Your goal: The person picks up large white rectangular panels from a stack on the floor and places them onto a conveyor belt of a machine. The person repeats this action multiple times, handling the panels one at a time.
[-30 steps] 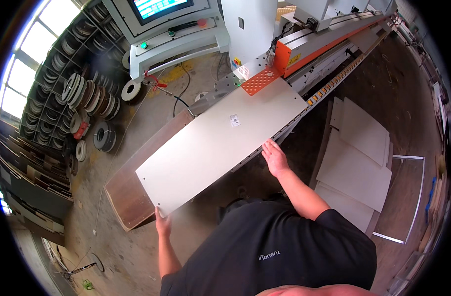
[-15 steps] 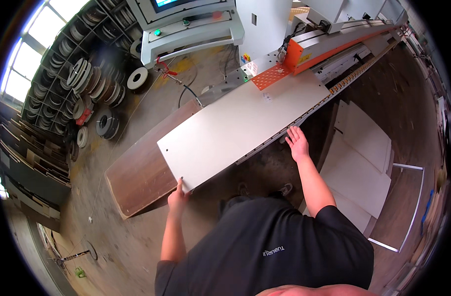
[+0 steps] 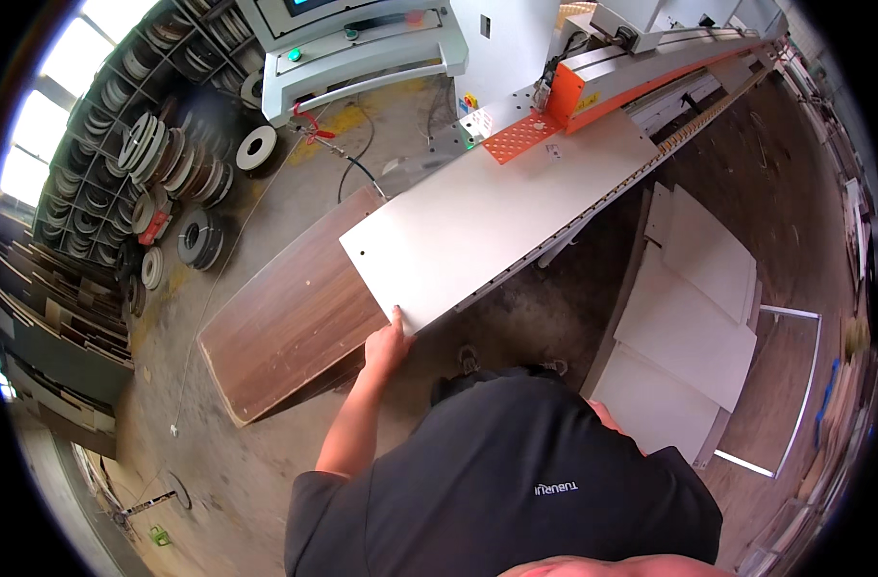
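A long white panel [image 3: 458, 231] lies slantwise on the feed track of a machine, its far right end beneath an orange guard [image 3: 525, 137]. At the panel's near left corner is my left hand [image 3: 389, 344], one digit on the top face near the edge and the rest at or under the rim. Close against my body on the right, my right hand [image 3: 607, 415] shows only in a small part beside the black shirt. Its fingers are hidden, and it is apart from the panel.
A brown board [image 3: 295, 308] stands left of the panel. White panels [image 3: 684, 317] are stacked at my right, near a pale metal frame [image 3: 794, 404]. The control console [image 3: 362, 58] is ahead; a rack of edging rolls [image 3: 112, 135] stands far left.
The white panel has moved to the right and away, further along the machine, with my left hand following at its corner. My right hand has drawn back from the track towards my body.
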The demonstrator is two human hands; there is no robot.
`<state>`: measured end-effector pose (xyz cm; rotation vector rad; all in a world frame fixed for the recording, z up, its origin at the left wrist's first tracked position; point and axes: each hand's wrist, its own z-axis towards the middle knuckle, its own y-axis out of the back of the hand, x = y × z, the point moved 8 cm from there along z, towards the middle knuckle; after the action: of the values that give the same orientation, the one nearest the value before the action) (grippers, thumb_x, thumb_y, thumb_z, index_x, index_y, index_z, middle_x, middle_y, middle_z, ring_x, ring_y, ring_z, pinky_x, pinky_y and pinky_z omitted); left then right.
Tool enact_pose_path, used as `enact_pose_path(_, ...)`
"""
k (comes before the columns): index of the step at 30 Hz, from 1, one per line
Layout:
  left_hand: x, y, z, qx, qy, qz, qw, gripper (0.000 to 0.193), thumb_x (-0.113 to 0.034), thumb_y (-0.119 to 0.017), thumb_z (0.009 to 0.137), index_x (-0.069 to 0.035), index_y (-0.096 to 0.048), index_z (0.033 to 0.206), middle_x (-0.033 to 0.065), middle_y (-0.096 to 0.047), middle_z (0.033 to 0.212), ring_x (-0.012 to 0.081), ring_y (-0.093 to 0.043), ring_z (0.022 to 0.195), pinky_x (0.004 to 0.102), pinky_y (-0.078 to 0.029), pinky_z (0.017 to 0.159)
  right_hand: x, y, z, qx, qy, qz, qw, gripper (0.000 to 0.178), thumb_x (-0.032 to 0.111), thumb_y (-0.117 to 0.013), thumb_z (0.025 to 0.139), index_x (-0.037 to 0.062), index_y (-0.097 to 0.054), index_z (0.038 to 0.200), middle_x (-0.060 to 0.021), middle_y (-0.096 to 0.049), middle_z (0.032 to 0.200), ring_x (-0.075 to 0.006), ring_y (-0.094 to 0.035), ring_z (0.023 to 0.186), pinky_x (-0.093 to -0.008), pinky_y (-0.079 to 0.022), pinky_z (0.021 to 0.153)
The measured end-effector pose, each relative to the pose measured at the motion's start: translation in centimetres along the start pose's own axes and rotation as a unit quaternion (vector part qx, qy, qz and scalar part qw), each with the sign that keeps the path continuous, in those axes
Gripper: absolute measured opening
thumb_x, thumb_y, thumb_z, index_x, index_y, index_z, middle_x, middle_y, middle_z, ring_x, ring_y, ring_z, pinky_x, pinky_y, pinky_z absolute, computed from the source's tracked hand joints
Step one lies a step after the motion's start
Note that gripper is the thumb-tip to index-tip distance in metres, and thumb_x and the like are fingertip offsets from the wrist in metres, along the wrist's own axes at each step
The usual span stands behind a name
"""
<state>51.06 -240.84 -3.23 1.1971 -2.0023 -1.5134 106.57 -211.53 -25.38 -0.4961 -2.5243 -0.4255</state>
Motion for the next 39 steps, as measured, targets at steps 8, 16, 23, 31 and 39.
enact_pose_path(8, -6.7, 1.0, 4.2, -0.007, -0.034, -0.007, 0.999, 0.084, -0.036, -0.072, 0.087, 0.009, -0.036, 0.148, 0.0222, -0.071, 0.080, 0.0369, -0.071, 0.076, 0.0468, -0.055, 0.067, 3.8, 3.2, 0.6, -0.074, 0.074, -0.052, 0.993, 0.051, 0.049, -0.050, 0.103, 0.0017, -0.067, 0.112, -0.0074, -0.070, 0.092, -0.0153, -0.063, 0.074, -0.0316, -0.048, 0.061)
enact_pose_path(16, -13.5, 1.0, 8.4, -0.017, -0.024, 0.002, 1.000, 0.084, -0.035, -0.071, 0.086, 0.007, -0.035, 0.149, 0.0241, -0.071, 0.089, 0.0397, -0.070, 0.085, 0.0478, -0.055, 0.075, 11.3, 5.5, 3.5, -0.031, 0.055, 0.144, 0.988, 0.054, 0.048, -0.043, 0.106, 0.0016, -0.063, 0.123, -0.0123, -0.073, 0.112, -0.0175, -0.070, 0.089, -0.0313, -0.054, 0.077)
enact_pose_path(23, -19.1, 0.6, 11.1, -0.032, 0.016, 0.013, 0.999, 0.078, -0.039, -0.065, 0.091, -0.003, -0.033, 0.152, 0.0231, -0.072, 0.094, 0.0399, -0.071, 0.090, 0.0503, -0.054, 0.077, 5.0, 12.7, 2.1, -0.050, 0.034, 0.182, 0.981, 0.054, 0.047, -0.047, 0.105, -0.0020, -0.071, 0.109, -0.0146, -0.075, 0.100, -0.0217, -0.072, 0.086, -0.0342, -0.055, 0.074)
enact_pose_path(31, -33.3, -5.4, 8.8, -0.047, -0.149, -0.073, 0.985, 0.041, -0.036, -0.064, 0.092, -0.012, -0.061, 0.125, 0.0185, -0.073, 0.097, 0.0398, -0.070, 0.090, 0.0483, -0.054, 0.079, -7.2, 23.2, -1.7, -0.193, -0.034, 0.289, 0.937, 0.072, 0.061, -0.035, 0.103, -0.0011, -0.072, 0.101, -0.0132, -0.076, 0.096, -0.0216, -0.073, 0.082, -0.0347, -0.053, 0.071)
enact_pose_path(39, -49.7, -15.2, 10.0, 0.252, -0.260, -0.135, 0.922, 0.038, -0.032, -0.067, 0.090, -0.007, -0.068, 0.119, 0.0165, -0.073, 0.099, 0.0290, -0.071, 0.091, 0.0398, -0.055, 0.081, -15.2, 21.1, -4.7, -0.240, -0.103, 0.452, 0.853, 0.079, 0.068, -0.033, 0.100, -0.0014, -0.069, 0.113, -0.0119, -0.075, 0.102, -0.0204, -0.072, 0.084, -0.0335, -0.052, 0.071)
